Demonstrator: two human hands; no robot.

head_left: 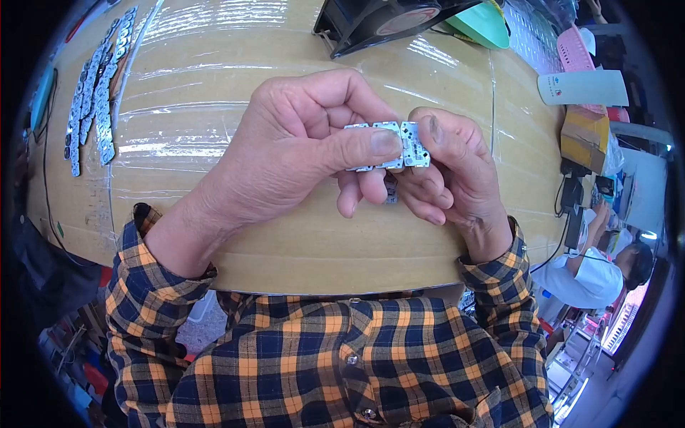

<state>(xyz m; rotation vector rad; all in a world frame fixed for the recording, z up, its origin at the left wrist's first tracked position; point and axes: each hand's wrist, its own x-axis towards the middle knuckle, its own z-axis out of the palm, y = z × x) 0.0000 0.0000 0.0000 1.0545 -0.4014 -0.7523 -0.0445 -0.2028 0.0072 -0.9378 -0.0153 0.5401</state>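
Small white circuit boards (387,145), joined side by side in a short strip, are held above the middle of a table (300,242) with a light wood top covered in shiny clear film. On the far left of the table lie several long strips of the same boards (96,89). At the far edge stands a black fan (378,21), and next to it a green scoop-shaped thing (485,25). To the right there is a white cup (581,87), a cardboard box (585,135) and a pink basket (574,46) — further right another person in a white shirt (592,274) sits.

Both hands meet over the table. Left hand (285,153) grips the strip — the thumb presses flat on top, the fingers curl under. Right hand (449,167) pinches the end board at the right, its thumb on top. Both forearms come up from below in sleeves of a blue and orange checked shirt (321,364).
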